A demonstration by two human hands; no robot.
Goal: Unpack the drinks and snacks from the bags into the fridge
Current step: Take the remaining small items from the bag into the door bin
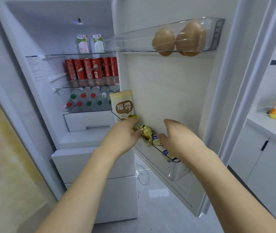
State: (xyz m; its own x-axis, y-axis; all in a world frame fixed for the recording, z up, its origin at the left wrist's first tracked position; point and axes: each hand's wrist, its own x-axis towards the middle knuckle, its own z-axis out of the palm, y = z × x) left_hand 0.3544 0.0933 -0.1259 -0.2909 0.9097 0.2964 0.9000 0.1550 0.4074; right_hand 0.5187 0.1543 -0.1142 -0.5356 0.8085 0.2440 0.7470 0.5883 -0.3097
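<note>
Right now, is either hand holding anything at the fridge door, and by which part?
The left hand pinches a gold-wrapped snack by its near end over the lower door bin. The right hand reaches in beside it; whether its grip holds anything cannot be told.

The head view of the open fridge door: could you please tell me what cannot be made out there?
- Head view: the right hand covers part of the lower door bin; its fingertips and any grip are hidden.
- The left hand hides the base of the snack pouch.
- Gold-wrapped sweets: print too small.
- Water bottles: the door edge cuts the row off.
- The bags: out of frame.
</note>
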